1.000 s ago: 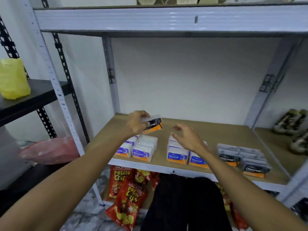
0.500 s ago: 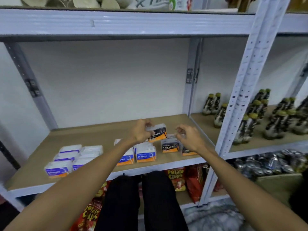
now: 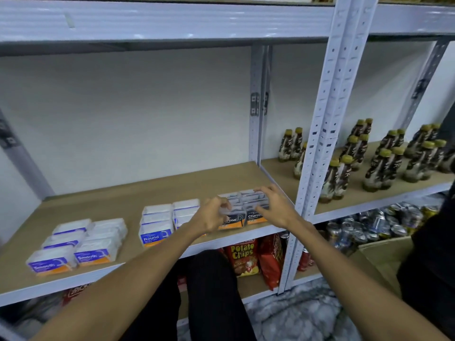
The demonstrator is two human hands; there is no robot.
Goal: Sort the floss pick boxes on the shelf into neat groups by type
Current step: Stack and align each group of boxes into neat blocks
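A tan board shelf (image 3: 118,205) sits in a white metal rack against a pale wall, with a perforated white upright (image 3: 327,134) rising at about 2 o'clock and grey-veined marble flooring (image 3: 295,313) below.

Three groups of floss pick boxes lie along the front edge. At 9 o'clock are the Smooth boxes (image 3: 78,244), white with blue and orange labels, in two rows. Near the centre are the Round boxes (image 3: 167,221), coloured the same. Just right of them at 3 o'clock are the Charcoal boxes (image 3: 248,200), grey-topped with black and orange labels, packed touching each other.

The left hand (image 3: 211,215) has its fingers curled on a Charcoal box (image 3: 232,221) at the front left corner of that group, gripping it. The right hand (image 3: 273,207) rests on top of the group with fingers spread fairly wide; whether it grips anything I cannot tell. Both hands hide part of the labels.

On the neighbouring shelf at 2 to 3 o'clock stand dark drink bottles (image 3: 384,158) with yellow caps. Below are Potato Chips bags (image 3: 243,257) and a carton of cans (image 3: 364,230). Dark trouser legs (image 3: 209,299) fill 6 o'clock.
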